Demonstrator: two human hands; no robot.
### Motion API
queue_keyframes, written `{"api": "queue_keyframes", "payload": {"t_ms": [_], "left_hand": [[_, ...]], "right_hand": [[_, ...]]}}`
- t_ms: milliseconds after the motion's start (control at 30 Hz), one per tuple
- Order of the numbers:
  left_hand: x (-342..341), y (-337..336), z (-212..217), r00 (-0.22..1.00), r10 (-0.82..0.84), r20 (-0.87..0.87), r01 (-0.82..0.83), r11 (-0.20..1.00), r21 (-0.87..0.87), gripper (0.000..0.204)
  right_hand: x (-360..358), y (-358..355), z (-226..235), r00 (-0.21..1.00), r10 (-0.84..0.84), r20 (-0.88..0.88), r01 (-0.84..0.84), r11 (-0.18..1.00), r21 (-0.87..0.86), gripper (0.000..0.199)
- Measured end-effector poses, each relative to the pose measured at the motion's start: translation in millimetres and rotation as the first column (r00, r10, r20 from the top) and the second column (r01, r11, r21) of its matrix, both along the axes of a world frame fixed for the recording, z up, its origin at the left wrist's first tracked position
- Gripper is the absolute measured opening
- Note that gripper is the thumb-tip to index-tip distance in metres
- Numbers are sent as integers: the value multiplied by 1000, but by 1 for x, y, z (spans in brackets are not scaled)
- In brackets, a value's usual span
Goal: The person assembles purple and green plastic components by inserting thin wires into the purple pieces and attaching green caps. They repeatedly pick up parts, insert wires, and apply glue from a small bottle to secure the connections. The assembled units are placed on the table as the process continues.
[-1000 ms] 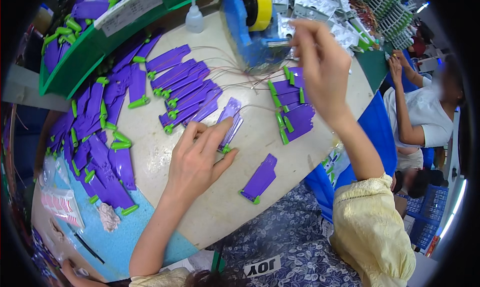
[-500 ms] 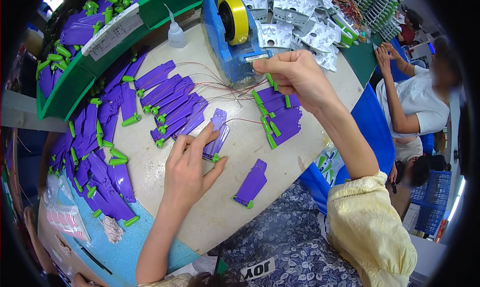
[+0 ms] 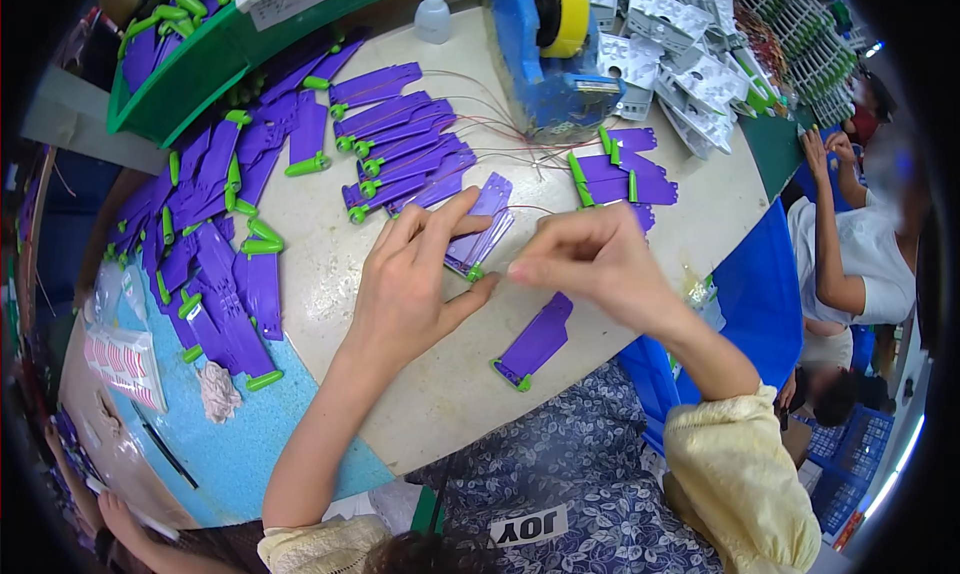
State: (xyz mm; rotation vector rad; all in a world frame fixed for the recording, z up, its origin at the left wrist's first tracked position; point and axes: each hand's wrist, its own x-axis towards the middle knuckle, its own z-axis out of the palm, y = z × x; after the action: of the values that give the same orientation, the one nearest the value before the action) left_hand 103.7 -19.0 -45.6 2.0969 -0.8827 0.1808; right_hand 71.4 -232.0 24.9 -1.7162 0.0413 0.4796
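Over on the left of the worktop (image 3: 430, 429) there's a heap (image 3: 225, 279) of purple panels with green ends, then a row (image 3: 400, 119) of wired ones. Next comes the left grip (image 3: 405, 274), spread rather than closed, fingers resting over one panel (image 3: 484, 238), thumb beside its green end (image 3: 474, 273). That panel lies flat on the worktop between the two hands. I'd guess it's light, stiff plastic, glossy enough to skid, so best steadied flat near both ends. The thin wire (image 3: 525, 209) looks the fragile part; I wouldn't lift by it. Just right of it, the right grip (image 3: 612, 272) is pinched, thumb to finger; whether anything is between them I can't tell. A loose panel (image 3: 540, 341) lies below, nearer the person.
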Motion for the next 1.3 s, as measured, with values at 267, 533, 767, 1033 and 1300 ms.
{"api": "queue_keyframes", "payload": {"t_ms": [267,533,767,1033,1300], "left_hand": [[-5,-1,1,999,41,-26,-41,999,1,66],[-29,-4,-12,976,170,139,-178,983,49,48],[-22,-12,2,987,157,-46,-143,966,215,61],[-20,-9,-10,978,199,-53,-201,979,-27,78],[-22,-10,-7,963,214,-164,-231,968,-96,68]], "right_hand": [[10,6,-39,992,100,79,-87,984,-152,25],[9,6,-56,859,183,478,-4,936,-352,21],[37,9,-16,945,-134,300,201,958,-204,19],[73,40,-6,861,508,19,-425,741,-520,11],[53,22,-10,945,303,123,-233,889,-394,12]]}}
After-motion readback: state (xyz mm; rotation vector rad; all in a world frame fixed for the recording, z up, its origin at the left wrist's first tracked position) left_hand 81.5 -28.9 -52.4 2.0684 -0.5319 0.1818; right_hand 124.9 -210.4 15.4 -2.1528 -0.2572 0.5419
